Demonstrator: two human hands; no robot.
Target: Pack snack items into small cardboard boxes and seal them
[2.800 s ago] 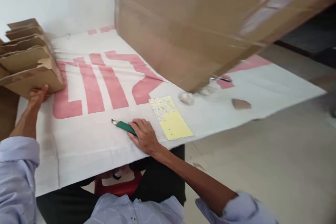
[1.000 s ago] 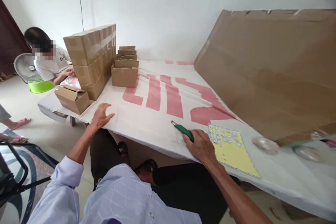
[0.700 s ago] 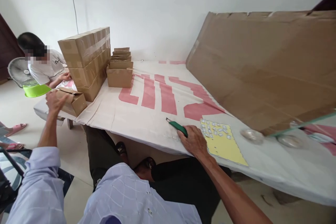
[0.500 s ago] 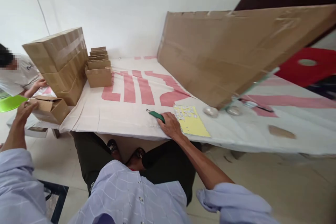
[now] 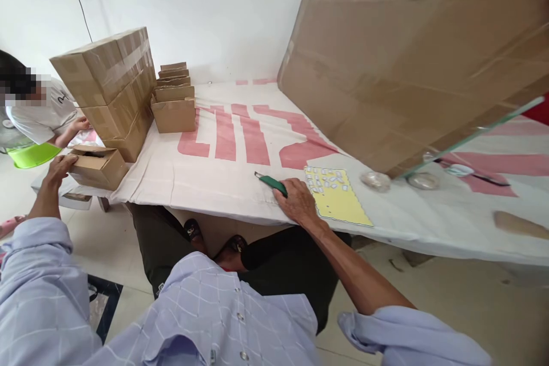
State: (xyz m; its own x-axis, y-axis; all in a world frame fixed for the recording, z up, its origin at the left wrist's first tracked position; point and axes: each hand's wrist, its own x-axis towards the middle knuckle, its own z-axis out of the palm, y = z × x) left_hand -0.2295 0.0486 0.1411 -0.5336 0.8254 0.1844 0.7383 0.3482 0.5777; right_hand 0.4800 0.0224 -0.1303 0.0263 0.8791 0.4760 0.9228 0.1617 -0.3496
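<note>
My right hand is closed around a green utility knife, resting on the white-covered table near its front edge. The knife's tip points away to the left. Just right of that hand lies a yellow sheet bearing several small pale pieces. At far left, my left hand grips the near-left side of a small cardboard box at the table's left end. Its top flaps are partly raised, and what is inside cannot be seen.
Taped cartons are stacked at the left, beside a row of open boxes. A large cardboard panel leans at the right, with clear tape rolls near its foot. A co-worker sits at far left by a green basin.
The view has swung leftward, so everything appears shifted right. My left hand stays on the small box, and my right hand still holds the utility knife beside the yellow sheet.
</note>
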